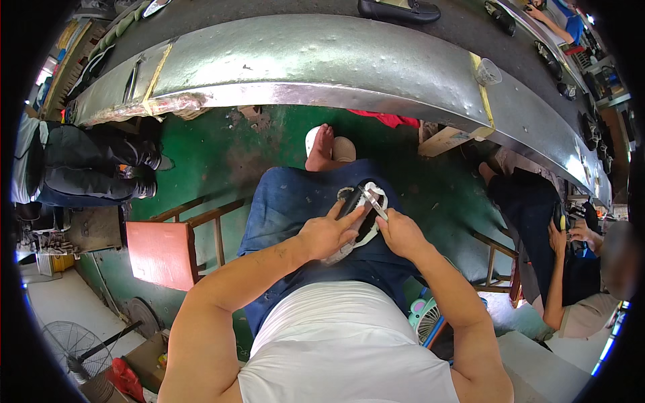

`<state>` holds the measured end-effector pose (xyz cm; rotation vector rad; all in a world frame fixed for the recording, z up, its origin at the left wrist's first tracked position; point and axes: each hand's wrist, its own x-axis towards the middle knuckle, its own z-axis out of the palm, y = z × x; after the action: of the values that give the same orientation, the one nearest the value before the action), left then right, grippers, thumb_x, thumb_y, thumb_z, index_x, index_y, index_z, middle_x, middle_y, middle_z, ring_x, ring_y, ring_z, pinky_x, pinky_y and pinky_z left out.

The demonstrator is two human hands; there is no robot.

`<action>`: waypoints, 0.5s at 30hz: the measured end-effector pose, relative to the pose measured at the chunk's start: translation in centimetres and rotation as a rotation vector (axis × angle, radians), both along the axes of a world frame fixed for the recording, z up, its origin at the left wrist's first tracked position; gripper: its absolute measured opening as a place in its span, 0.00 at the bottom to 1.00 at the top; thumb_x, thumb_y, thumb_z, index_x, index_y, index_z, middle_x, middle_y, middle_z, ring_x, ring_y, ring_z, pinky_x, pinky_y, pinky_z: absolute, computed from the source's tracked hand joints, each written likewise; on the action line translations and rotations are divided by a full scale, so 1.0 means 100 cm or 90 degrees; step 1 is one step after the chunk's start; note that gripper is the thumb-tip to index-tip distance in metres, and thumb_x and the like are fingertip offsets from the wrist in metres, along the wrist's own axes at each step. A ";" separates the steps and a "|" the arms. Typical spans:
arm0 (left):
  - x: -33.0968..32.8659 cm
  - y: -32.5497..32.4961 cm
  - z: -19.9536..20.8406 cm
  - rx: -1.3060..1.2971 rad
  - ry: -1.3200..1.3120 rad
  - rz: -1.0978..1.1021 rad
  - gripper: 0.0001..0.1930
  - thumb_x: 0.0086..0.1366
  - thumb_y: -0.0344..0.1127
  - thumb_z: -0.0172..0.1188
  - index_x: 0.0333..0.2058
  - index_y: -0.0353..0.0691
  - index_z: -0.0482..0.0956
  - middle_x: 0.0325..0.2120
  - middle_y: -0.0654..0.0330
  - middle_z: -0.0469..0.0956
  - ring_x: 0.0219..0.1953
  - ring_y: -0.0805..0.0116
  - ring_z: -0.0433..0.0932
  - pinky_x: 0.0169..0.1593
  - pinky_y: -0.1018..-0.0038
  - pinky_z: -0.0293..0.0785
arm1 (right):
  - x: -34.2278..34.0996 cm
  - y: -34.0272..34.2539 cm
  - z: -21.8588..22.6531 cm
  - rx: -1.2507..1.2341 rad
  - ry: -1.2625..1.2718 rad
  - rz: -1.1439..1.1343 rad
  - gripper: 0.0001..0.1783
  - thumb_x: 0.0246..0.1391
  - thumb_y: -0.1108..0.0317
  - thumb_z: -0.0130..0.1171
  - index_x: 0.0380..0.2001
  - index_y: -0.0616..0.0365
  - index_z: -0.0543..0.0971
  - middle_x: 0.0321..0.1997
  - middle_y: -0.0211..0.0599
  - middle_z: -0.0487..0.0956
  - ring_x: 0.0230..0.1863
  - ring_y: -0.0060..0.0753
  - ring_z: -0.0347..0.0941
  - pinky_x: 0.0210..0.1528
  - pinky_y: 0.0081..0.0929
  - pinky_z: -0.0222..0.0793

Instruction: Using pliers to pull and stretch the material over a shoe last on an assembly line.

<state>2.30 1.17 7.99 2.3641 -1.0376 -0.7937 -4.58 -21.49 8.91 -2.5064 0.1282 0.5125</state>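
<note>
A dark shoe (367, 228) with a whitish lining or edge lies in my lap, on dark blue cloth. My left hand (328, 236) grips it from the left side, its fingers pressed along the black part. In my right hand (402, 233) is a slim silvery hand tool (374, 201), its shiny end reaching up and left onto the upper part of the shoe. Whether it is a knife or scissors I cannot tell. My right fingers cover its handle.
A long metal-edged bench (302, 64) curves across ahead, with a black loafer (399, 10) and a clear plastic cup (488, 71) on it. A reddish stool (160, 254) stands left, a small fan (425, 319) near my right elbow. People sit or stand on both sides.
</note>
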 end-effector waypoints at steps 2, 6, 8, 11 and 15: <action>0.008 -0.003 0.023 0.092 0.043 -0.054 0.32 0.73 0.54 0.47 0.72 0.64 0.52 0.68 0.34 0.53 0.47 0.36 0.80 0.51 0.56 0.79 | 0.004 -0.002 0.000 -0.002 -0.016 -0.001 0.21 0.68 0.55 0.48 0.35 0.67 0.73 0.32 0.61 0.80 0.38 0.65 0.78 0.42 0.54 0.72; -0.016 0.020 -0.016 -0.007 0.035 -0.066 0.34 0.73 0.52 0.48 0.73 0.55 0.50 0.67 0.33 0.57 0.50 0.36 0.78 0.55 0.58 0.76 | 0.001 -0.008 0.004 0.010 0.005 0.012 0.22 0.68 0.53 0.47 0.36 0.67 0.73 0.34 0.63 0.80 0.40 0.66 0.77 0.43 0.54 0.72; -0.044 0.033 -0.042 -0.164 0.239 0.306 0.34 0.74 0.49 0.47 0.72 0.42 0.51 0.62 0.31 0.65 0.57 0.38 0.75 0.60 0.62 0.72 | -0.002 -0.007 0.008 0.020 0.014 0.009 0.23 0.68 0.53 0.47 0.36 0.67 0.73 0.34 0.63 0.80 0.40 0.66 0.77 0.43 0.55 0.71; -0.040 0.034 -0.037 -0.180 0.293 0.326 0.34 0.74 0.45 0.50 0.70 0.33 0.53 0.57 0.33 0.71 0.61 0.47 0.73 0.63 0.67 0.67 | -0.007 0.000 0.018 0.150 0.025 -0.007 0.24 0.69 0.52 0.46 0.35 0.67 0.73 0.34 0.64 0.79 0.40 0.67 0.77 0.43 0.55 0.70; -0.037 0.037 -0.043 -0.239 0.323 0.318 0.35 0.72 0.42 0.55 0.70 0.33 0.53 0.59 0.37 0.71 0.61 0.52 0.73 0.63 0.69 0.66 | -0.013 0.020 0.021 0.138 0.053 0.024 0.24 0.69 0.52 0.45 0.35 0.66 0.73 0.34 0.63 0.79 0.39 0.67 0.76 0.42 0.55 0.70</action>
<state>-1.35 4.86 3.70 1.8384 -0.3256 -0.8469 -5.93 -19.46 10.97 -2.2802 0.0543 0.6118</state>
